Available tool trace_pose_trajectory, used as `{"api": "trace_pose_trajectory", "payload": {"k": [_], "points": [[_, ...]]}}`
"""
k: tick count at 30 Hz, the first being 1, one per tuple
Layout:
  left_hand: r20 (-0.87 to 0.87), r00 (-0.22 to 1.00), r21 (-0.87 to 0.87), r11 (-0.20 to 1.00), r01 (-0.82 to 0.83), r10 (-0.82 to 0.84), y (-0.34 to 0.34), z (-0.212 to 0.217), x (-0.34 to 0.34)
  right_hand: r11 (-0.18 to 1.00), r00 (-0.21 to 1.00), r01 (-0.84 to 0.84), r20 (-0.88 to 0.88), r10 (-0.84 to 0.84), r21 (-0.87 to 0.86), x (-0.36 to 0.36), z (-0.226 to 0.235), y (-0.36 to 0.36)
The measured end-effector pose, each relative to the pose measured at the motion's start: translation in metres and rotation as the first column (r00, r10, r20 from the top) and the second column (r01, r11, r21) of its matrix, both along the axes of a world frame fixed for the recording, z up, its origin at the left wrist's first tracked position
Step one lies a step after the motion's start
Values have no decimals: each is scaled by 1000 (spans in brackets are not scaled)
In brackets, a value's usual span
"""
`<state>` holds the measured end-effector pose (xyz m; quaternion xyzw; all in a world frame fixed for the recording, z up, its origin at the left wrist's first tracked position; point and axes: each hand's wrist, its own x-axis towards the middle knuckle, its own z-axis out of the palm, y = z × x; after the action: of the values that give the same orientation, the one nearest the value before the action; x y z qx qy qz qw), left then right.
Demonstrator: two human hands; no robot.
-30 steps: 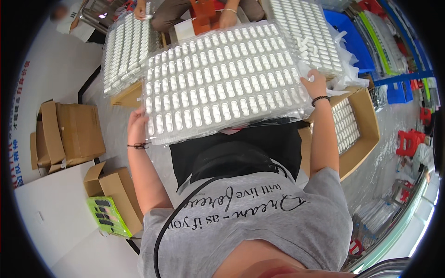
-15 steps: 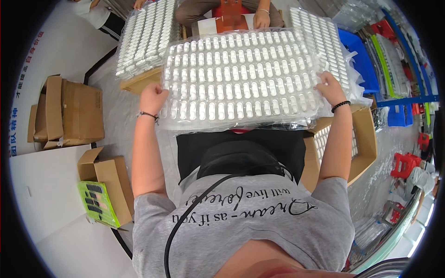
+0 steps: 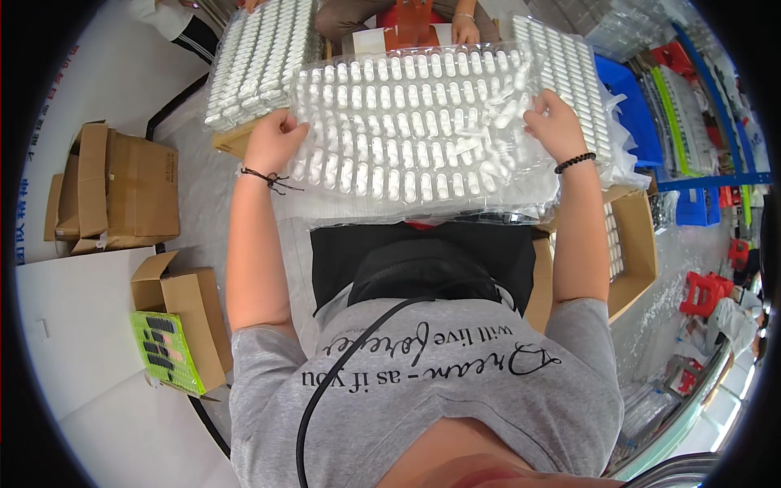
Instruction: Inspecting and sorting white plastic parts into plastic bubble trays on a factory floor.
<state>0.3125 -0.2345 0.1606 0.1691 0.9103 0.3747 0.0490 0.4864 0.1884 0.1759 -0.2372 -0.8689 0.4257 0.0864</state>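
Before me is a clear plastic blister tray point(image 3: 416, 122) filled with rows of small white oval pieces. It bows, with its side edges raised and its middle sagging. My left hand point(image 3: 277, 140) pinches its left edge with closed fingers. At the opposite edge my right hand point(image 3: 558, 126) is closed on the plastic too. Near the right hand, several white pieces lie crooked and bunched, out of line with their rows. Under the tray, more clear plastic and white sheeting point(image 3: 350, 208) spread over the work surface.
Stacks of similar filled trays stand at the far left point(image 3: 262, 69) and far right point(image 3: 565, 73). Across from me rests another person's hand point(image 3: 464, 29). A cardboard box point(image 3: 639, 252) is by my right arm; brown cartons point(image 3: 142, 191) stand left. A blue bin point(image 3: 630, 110) is beyond the right stack.
Both hands have moved slightly inward and away from me. The tray has gone from nearly flat to bowed, and the pieces near its right side have shifted out of line.
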Motion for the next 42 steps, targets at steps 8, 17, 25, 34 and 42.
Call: {"api": "trace_pose_trajectory", "payload": {"k": [8, 17, 25, 34, 42], "points": [[116, 989, 258, 959, -116, 88, -10, -22, 4, 971, 1000, 11, 17, -16, 240, -4, 3, -10], [583, 807, 607, 612, -507, 90, -53, -92, 13, 928, 957, 289, 105, -272, -237, 52, -73, 66], [771, 632, 404, 824, -397, -74, -65, -78, 20, 948, 890, 182, 366, -271, 260, 108, -149, 121], [697, 715, 385, 869, -311, -54, -70, -50, 35, 776, 828, -501, -51, 559, 384, 32, -107, -74], [434, 901, 373, 909, -186, 6, -24, 0, 57, 812, 794, -584, -190, 578, 30, -54, -96, -250]]}}
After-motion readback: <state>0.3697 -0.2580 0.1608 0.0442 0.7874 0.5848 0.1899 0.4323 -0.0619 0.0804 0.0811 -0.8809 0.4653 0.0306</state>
